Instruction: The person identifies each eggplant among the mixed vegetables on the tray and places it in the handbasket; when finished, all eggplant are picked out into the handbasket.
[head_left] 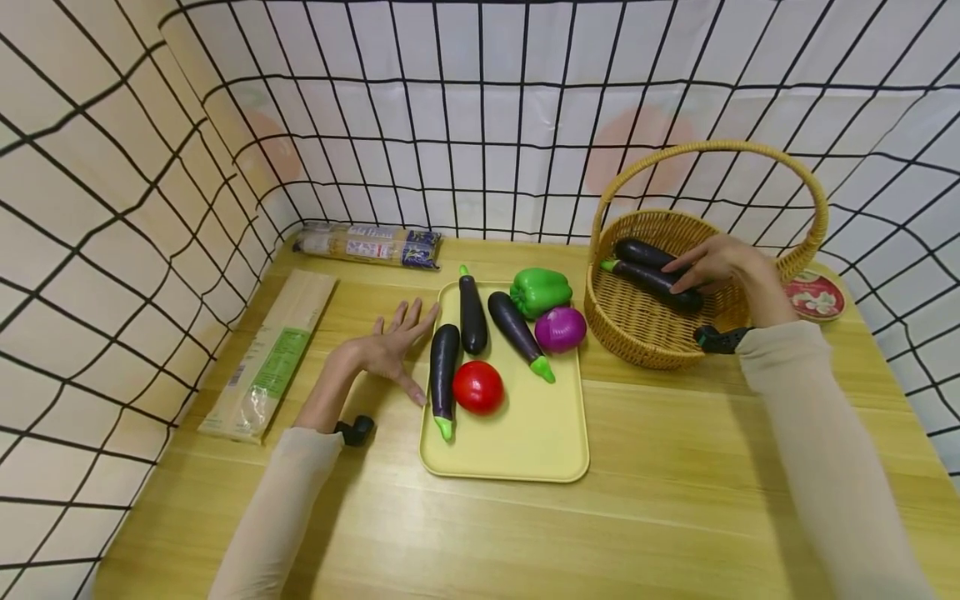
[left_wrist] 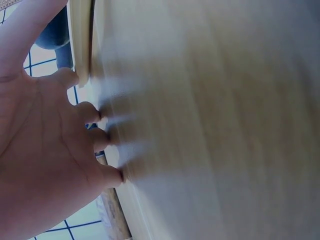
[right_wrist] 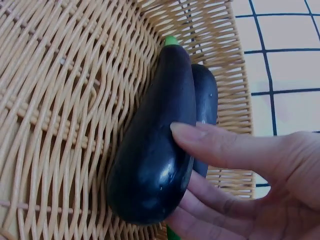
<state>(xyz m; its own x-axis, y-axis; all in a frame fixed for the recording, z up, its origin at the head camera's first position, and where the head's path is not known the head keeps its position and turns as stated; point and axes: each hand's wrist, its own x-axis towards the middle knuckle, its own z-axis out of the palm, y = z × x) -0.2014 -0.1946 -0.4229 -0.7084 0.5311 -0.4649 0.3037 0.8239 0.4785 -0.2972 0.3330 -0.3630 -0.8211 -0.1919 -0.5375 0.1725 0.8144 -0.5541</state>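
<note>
My right hand (head_left: pixel 716 262) reaches into the wicker basket (head_left: pixel 637 346). In the right wrist view its thumb lies on the front eggplant (right_wrist: pixel 155 130) and the fingers curl behind it. A second eggplant (right_wrist: pixel 205 95) lies behind that one, against the basket wall. My left hand (head_left: pixel 390 346) rests with spread fingers beside the left edge of the yellow tray (head_left: pixel 510 454). On the tray lie a left eggplant (head_left: pixel 444 367), an upper eggplant (head_left: pixel 472 315), a slanted eggplant (head_left: pixel 516 325), a tomato (head_left: pixel 478 387), a green bell pepper (head_left: pixel 542 292) and a purple onion (head_left: pixel 561 330).
A pack of dry noodles (head_left: pixel 273 354) lies left on the wooden table (head_left: pixel 450 533); another clear pack (head_left: pixel 367 244) lies at the back. A red round item (head_left: pixel 816 297) sits right of the basket, whose tall handle (head_left: pixel 712 146) arches over it. Black-gridded white cloth (head_left: pixel 495 108) encloses the table.
</note>
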